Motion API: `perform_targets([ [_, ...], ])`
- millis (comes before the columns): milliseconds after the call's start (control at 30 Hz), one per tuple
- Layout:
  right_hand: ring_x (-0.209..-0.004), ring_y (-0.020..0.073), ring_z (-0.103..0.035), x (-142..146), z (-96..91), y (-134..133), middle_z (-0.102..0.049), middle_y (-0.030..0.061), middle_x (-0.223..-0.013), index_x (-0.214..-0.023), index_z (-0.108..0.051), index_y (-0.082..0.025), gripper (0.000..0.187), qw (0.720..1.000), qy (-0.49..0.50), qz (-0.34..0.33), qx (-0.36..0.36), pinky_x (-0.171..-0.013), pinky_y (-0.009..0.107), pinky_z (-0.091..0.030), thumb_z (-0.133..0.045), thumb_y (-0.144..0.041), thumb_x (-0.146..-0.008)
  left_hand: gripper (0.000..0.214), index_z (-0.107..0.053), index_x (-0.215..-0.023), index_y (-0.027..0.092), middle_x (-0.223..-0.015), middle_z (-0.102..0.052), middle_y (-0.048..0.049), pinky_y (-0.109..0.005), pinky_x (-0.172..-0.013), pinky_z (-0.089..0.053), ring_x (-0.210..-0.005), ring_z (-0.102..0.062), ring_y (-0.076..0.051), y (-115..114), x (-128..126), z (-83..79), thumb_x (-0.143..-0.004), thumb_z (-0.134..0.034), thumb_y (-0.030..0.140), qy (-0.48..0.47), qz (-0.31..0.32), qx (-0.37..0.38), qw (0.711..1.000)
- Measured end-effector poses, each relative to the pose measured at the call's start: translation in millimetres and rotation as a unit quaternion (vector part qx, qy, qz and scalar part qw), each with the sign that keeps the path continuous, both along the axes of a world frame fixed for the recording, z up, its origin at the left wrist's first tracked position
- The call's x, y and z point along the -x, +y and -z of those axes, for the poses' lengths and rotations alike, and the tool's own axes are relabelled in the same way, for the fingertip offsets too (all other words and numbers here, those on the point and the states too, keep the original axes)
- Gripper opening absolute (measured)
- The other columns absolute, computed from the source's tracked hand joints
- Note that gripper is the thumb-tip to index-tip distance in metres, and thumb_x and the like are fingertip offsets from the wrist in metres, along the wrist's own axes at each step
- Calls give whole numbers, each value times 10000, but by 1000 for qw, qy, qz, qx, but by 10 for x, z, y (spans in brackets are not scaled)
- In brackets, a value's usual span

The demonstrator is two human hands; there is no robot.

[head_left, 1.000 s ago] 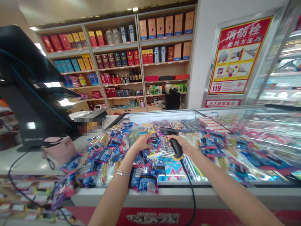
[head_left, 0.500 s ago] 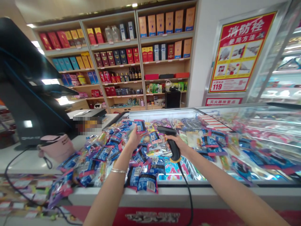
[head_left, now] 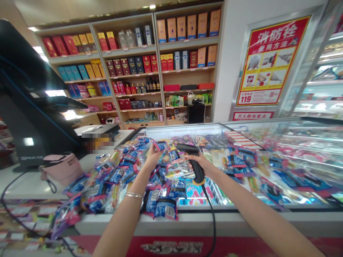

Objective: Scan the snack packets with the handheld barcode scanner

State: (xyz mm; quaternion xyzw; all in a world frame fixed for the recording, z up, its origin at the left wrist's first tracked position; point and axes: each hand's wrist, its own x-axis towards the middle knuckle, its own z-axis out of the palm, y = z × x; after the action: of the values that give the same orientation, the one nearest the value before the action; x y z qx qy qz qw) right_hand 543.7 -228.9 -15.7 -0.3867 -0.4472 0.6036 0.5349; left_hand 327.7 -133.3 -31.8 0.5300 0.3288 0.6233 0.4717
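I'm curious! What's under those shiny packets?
The packets lie on a glass display-case lid; bright goods seem to show through it near the edges. Whatever sits directly beneath the pile is hidden by the packets.

Glossy plastic snack packets [head_left: 163, 208]; matt plastic barcode scanner [head_left: 197, 170].

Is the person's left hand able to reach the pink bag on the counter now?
Probably yes, with a sideways stretch. The left hand pinches a packet, so it must let go first. Only a low, loose heap of packets lies between, and nothing tall blocks the way to the pink bag.
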Motion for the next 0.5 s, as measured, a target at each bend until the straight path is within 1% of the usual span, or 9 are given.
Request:
perform_targets([
  [67, -399, 95, -508, -9, 17, 16, -577, -19, -514, -770, -612, -152, 279, 1000, -14, 2, -8, -379, 203, -405, -770, -320, -612, 570, -567, -999, 192, -921, -666, -24, -347, -841, -502, -842, -644, -169, 12, 6, 12, -502, -833, 277, 21, -16, -26, 999],
  [167, -401, 92, -507, -8, 80, 59, -605, -7, -571, -753, -612, -151, 252, 999, -44, 4, -23, -384, 216, -415, -754, -312, -620, 560, -555, -1008, 187, -905, -667, -24, -350, -840, -505, -838, -645, -170, 42, 21, 36, -524, -819, 288, 44, -18, -44, 998],
  [300, -395, 93, -501, 21, 121, 83, -589, -17, -578, -753, -603, -154, 243, 998, -60, 0, -19, -366, 218, -401, -742, -312, -632, 542, -545, -1007, 177, -924, -662, -27, -348, -837, -509, -822, -641, -159, 91, 41, 87, -551, -810, 302, 66, -5, -44, 997],
  [400, -402, 91, -502, 34, 100, 72, -587, -17, -591, -758, -599, -152, 238, 998, -58, 4, -16, -365, 217, -401, -736, -308, -640, 582, -540, -1041, 174, -954, -660, -39, -345, -830, -515, -836, -639, -163, 121, 47, 119, -545, -817, 297, 73, 8, -38, 997],
  [500, -403, 87, -497, 28, 75, 59, -580, -17, -584, -739, -596, -150, 220, 998, -59, 5, -18, -373, 216, -403, -730, -299, -649, 593, -537, -1036, 173, -949, -657, -38, -337, -813, -520, -830, -636, -164, 129, 50, 129, -534, -826, 300, 75, 11, -35, 997],
])
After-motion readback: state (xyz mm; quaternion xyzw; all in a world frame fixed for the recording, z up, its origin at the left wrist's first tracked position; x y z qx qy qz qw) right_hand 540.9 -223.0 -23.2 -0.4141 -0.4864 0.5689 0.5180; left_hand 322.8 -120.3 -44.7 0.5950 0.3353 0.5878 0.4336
